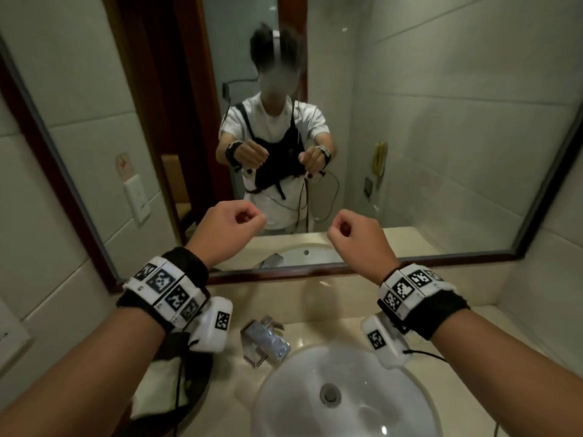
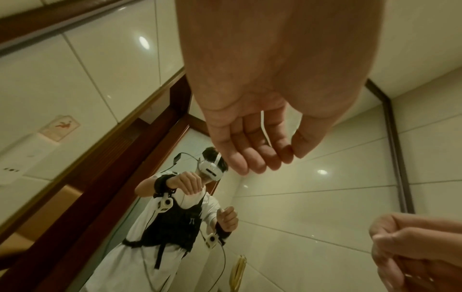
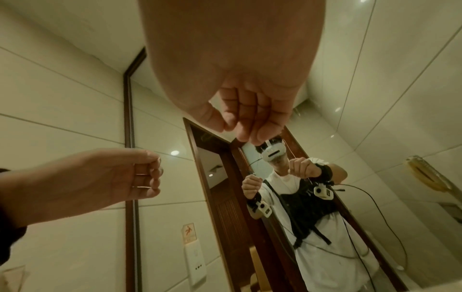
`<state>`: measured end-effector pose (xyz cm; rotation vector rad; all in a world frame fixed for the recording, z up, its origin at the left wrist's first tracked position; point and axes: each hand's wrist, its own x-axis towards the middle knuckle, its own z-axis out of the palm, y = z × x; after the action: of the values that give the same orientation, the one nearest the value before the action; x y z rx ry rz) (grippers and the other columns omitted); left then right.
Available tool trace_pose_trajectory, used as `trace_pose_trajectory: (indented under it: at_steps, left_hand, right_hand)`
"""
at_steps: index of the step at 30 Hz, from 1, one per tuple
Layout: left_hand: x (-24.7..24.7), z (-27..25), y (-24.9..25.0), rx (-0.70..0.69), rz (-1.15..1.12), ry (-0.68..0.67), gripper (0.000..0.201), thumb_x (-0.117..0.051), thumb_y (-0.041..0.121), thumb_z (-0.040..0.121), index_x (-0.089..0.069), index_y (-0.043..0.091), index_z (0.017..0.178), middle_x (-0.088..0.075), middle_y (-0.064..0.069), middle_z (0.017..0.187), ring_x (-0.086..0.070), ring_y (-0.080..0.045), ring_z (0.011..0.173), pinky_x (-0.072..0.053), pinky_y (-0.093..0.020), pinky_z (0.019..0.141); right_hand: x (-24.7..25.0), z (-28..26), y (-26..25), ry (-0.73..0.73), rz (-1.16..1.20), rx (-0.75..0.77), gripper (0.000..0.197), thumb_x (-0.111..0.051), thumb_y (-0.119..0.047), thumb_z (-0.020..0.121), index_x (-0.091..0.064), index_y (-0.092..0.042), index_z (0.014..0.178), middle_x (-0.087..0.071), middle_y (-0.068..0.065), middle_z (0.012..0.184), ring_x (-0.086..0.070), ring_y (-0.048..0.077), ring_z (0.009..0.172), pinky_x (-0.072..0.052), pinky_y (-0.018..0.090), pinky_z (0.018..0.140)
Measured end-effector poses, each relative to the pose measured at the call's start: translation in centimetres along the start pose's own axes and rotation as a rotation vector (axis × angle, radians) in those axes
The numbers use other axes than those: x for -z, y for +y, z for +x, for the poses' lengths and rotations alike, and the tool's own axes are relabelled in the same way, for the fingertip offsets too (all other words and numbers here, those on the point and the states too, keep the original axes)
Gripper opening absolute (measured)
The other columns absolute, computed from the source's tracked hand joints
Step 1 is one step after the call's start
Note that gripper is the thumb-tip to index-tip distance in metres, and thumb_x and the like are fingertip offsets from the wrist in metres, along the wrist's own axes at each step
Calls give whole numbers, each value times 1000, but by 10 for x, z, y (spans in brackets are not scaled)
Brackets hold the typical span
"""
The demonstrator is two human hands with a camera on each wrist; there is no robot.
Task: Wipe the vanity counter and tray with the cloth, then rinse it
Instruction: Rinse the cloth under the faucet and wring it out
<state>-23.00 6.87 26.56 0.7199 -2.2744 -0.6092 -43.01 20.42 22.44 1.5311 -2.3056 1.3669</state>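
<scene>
Both hands are raised in front of the mirror, above the counter, and I find nothing held in either. My left hand is curled into a loose fist, fingers folded toward the palm with the thumb closing against them. My right hand is likewise curled, fingertips and thumb drawn together; the two hands are apart. Cloth: white, lying on a dark tray at the counter's left edge, partly hidden under my left forearm. Faucet stands on the counter behind the basin, between the wrists. Mirror reflects a person with both fists raised.
</scene>
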Motion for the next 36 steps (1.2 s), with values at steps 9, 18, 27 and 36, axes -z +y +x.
trace_pose_trajectory:
  at_steps: [9, 18, 27, 36]
  left_hand:
    - [42, 43, 10, -11, -31, -76, 26, -65, 43, 87, -66, 30, 109, -68, 9, 106, -62, -6, 97, -50, -26, 85]
    - [69, 61, 1, 41, -4, -85, 56, -57, 56, 87, -45, 37, 139, -44, 5, 147, -40, -17, 135, -35, -28, 98]
    - [88, 61, -13, 25, -60, -12, 52, -56, 55, 88, -49, 36, 137, -47, 7, 145, -44, -15, 131, -35, -27, 96]
    - [93, 57, -21, 10, -74, 8, 50, -56, 53, 89, -50, 34, 136, -51, 8, 141, -45, -14, 130, -36, -27, 97]
  right_hand:
    - [24, 41, -54, -114, -104, 38, 36, -55, -38, 92, -55, -26, 125, -64, -2, 120, -58, 18, 110, -47, 38, 95]
    - [17, 69, -95, -127, -160, 109, 62, -52, -43, 93, -30, -31, 150, -36, -4, 154, -32, 16, 141, -29, 35, 111]
    - [2, 78, -121, -108, -141, 131, 62, -53, -42, 94, -30, -31, 151, -36, -4, 154, -32, 15, 140, -28, 31, 109]
    - [-6, 80, -130, -125, -137, 129, 63, -53, -44, 94, -30, -31, 151, -36, -3, 154, -33, 16, 140, -29, 33, 109]
